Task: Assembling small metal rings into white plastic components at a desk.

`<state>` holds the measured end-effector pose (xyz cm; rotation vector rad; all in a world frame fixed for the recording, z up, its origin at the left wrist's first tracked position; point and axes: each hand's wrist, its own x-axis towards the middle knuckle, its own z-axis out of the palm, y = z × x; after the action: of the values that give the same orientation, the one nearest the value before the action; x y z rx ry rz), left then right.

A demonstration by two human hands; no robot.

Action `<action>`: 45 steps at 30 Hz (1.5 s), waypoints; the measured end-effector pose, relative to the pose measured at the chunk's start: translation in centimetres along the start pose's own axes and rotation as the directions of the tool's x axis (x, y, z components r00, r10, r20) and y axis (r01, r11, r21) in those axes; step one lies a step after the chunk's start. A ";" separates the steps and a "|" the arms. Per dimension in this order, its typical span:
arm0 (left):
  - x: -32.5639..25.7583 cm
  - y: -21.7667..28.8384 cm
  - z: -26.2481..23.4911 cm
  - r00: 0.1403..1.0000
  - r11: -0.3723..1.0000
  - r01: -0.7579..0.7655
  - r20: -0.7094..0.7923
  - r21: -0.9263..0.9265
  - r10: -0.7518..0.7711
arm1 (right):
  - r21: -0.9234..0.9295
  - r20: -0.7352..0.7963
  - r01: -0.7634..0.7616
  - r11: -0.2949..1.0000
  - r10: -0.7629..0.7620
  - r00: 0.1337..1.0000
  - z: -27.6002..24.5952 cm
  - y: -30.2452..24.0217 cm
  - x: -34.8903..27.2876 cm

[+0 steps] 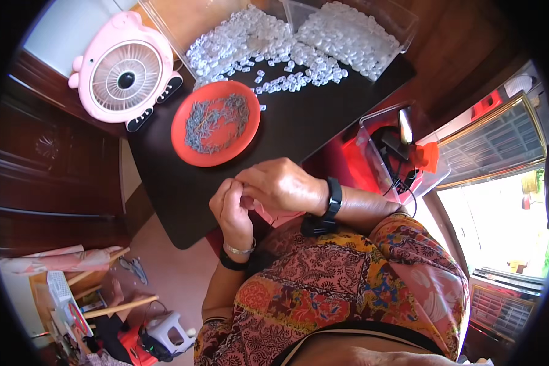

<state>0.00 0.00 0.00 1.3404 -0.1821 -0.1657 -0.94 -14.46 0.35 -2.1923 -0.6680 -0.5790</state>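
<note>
My left hand (231,213) and my right hand (284,184) meet in front of my body, over the near edge of the dark table (287,131). The fingers of both are bent and pinched together at the tips. Whatever they hold is hidden or too small to make out. Just beyond them lies an orange-red plate (180,146) with a scattered pile of thin grey pieces (210,122), like small pins. Farther back, many small transparent plastic pieces (244,39) are heaped in and spilling from transparent bins (412,33).
A pink animal-shaped fan (126,79) stands at the table's far left. On the right is a transparent box (372,137) with cables and an orange item. Dark wooden cabinets (49,146) line the left side. A grey-white stool (171,334) sits on the floor at lower left.
</note>
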 end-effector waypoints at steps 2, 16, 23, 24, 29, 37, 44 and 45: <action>0.2 -0.3 -0.5 0.999 1.000 0.019 -0.037 0.009 -0.018 | -0.020 -0.012 0.002 1.000 -0.002 1.000 0.7 0.0 0.2; 0.5 0.1 -0.7 0.996 0.999 0.033 0.087 -0.039 -0.029 | -0.757 -0.475 -0.346 0.554 -0.102 0.874 -21.3 9.5 9.7; 0.5 0.5 -0.7 0.993 0.998 0.057 0.110 -0.038 -0.052 | -0.606 -0.148 -0.123 0.786 0.042 0.988 -19.1 15.3 9.0; 0.6 0.3 -0.7 0.993 0.997 0.059 0.107 -0.039 -0.055 | -0.529 -0.105 -0.175 0.831 0.140 0.985 -17.6 16.1 8.7; 0.6 0.2 -0.9 0.991 0.996 0.070 0.119 -0.057 -0.063 | -0.595 0.125 -0.160 0.787 0.288 0.949 -12.3 18.6 8.9; 0.5 0.3 -0.7 0.991 0.998 0.059 0.124 -0.037 -0.054 | -0.765 0.099 -0.186 0.616 0.398 0.912 -10.4 20.4 9.1; 0.6 0.4 -0.9 0.985 0.992 0.069 0.165 -0.110 -0.050 | -0.523 0.045 -0.264 0.810 0.336 0.941 -10.6 18.3 8.9; 0.7 0.4 -0.9 0.986 0.991 0.072 0.158 -0.111 -0.054 | -0.418 0.042 -0.266 0.869 0.311 0.949 -10.8 16.0 8.8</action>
<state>0.85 0.79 0.27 1.2180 -0.2573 -0.3298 13.65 -29.58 3.63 -2.6694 -0.2708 -0.4731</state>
